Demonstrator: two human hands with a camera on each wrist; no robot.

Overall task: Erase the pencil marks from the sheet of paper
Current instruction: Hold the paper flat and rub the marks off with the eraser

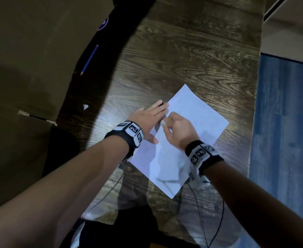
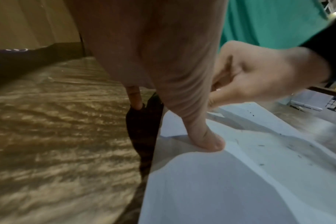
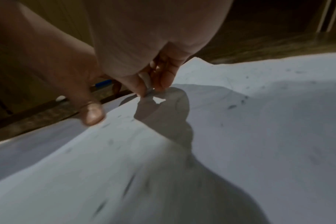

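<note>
A white sheet of paper (image 1: 192,126) lies at an angle on the dark wooden table (image 1: 183,59), with faint pencil marks and dark crumbs scattered on it (image 3: 232,106). My left hand (image 1: 148,120) lies flat with straight fingers, pressing the sheet's left edge; its thumb (image 2: 207,141) presses on the paper. My right hand (image 1: 178,129) is curled just right of it and pinches a small whitish eraser (image 1: 163,122) between thumb and fingers (image 3: 147,82), its tip down on the paper.
A blue pencil (image 1: 89,59) lies on a dark strip at the table's upper left. A small white scrap (image 1: 85,106) sits left of the hands. Black cables (image 1: 218,212) run from my wrists over the table's near edge. Blue floor (image 1: 286,122) is at the right.
</note>
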